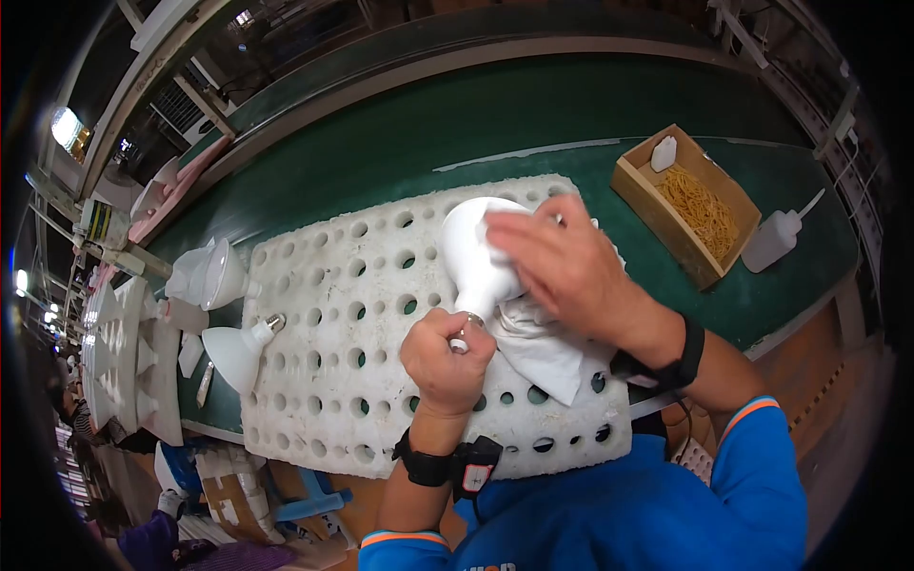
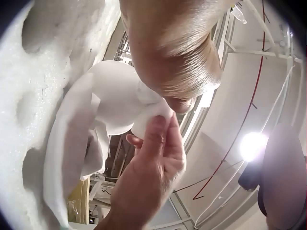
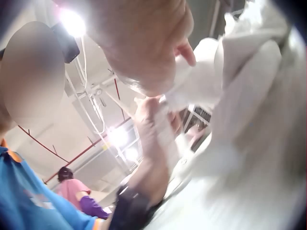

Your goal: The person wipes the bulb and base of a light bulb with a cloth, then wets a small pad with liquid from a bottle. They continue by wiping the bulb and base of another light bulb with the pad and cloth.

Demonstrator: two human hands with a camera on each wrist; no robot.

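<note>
A white reflector light bulb (image 1: 461,249) is tilted above a foam board with holes (image 1: 328,381). My left hand (image 1: 446,364) grips the bulb low, around its metal screw base (image 1: 473,321). Over the bulb's side lies my right hand (image 1: 562,262), blurred in the head view. In the left wrist view, the thumb and fingers of my right hand (image 2: 148,172) pinch white cloth against the bulb (image 2: 112,91). More of the white cloth (image 1: 547,357) spreads in folds on the foam below that hand. In the right wrist view, cloth folds (image 3: 249,81) fill the right side.
Left of the board lie another white bulb (image 1: 231,357) and a bagged one (image 1: 214,274). Stacked foam trays (image 1: 114,371) stand farther left. On the green table (image 1: 362,143), at the right, are a wooden box (image 1: 657,214) of yellow rubber bands and a squeeze bottle (image 1: 773,238).
</note>
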